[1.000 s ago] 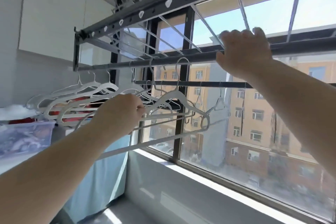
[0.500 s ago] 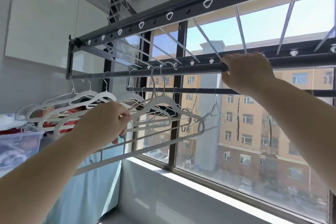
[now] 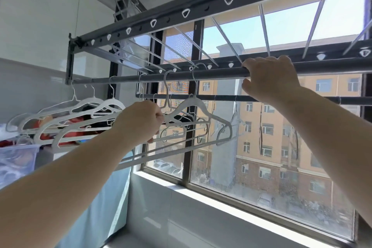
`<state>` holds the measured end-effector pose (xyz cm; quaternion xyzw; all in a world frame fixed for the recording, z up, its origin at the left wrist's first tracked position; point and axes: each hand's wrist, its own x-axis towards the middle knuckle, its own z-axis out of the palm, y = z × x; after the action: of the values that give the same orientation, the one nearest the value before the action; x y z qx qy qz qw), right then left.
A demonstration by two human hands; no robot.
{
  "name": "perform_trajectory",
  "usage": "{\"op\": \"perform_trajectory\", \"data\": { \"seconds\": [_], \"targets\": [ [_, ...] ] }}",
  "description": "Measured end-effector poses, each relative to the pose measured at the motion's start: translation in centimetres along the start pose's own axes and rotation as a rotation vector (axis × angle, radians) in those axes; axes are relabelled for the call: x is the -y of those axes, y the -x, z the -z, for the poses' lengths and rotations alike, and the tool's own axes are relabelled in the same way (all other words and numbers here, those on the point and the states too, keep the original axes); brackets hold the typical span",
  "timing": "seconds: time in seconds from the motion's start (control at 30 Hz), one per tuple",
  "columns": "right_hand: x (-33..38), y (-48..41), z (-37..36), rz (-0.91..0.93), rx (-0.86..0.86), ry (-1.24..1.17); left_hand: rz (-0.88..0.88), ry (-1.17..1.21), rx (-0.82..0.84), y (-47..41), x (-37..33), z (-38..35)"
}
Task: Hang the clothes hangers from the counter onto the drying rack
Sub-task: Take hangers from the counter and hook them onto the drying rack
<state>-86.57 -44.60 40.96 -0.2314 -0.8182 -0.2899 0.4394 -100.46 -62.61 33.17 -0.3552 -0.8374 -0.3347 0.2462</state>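
- Step in hand: hooking a bunch of hangers onto the rack (image 3: 201, 9), at its near rail (image 3: 211, 74)
- The left hand (image 3: 141, 122) has its grip closed on the held hangers (image 3: 193, 106), fingers pinching them at the left shoulder, with the long bars slanting down towards the person
- Two of their hooks curve over the near rail just left of the right hand; whether they bear weight cannot be told
- The right hand (image 3: 269, 80) has its grip wrapped round the near rail, fingers over the top and thumb beneath, seemingly steadying it
- The hung hangers (image 3: 80, 110) sit further left on the same rail, bunched close together
- A far rail (image 3: 221, 97) runs lower, nearer the window (image 3: 261, 147)
- The worktop is not clearly in view, so how many hangers remain there cannot be told
- Next move, as I judge it: check each hook sits fully over the rail, then loosen the left grip slowly so none slips off or tangles with its neighbours
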Motion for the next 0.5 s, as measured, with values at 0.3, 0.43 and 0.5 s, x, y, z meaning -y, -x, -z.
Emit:
{"op": "perform_trajectory", "data": {
  "seconds": [0.3,0.43,0.5],
  "targets": [
    [0.4,-0.2,-0.4,0.001,0.017,0.027,-0.059,-0.077,0.007,-0.1,-0.5,-1.9],
    [0.7,-0.3,-0.7,0.004,0.018,0.043,-0.059,-0.063,0.029,0.0,-0.4,-1.9],
    [0.8,-0.3,-0.8,0.002,0.022,0.047,-0.069,-0.057,0.036,0.2,-0.6,-1.8]
  ]
}}
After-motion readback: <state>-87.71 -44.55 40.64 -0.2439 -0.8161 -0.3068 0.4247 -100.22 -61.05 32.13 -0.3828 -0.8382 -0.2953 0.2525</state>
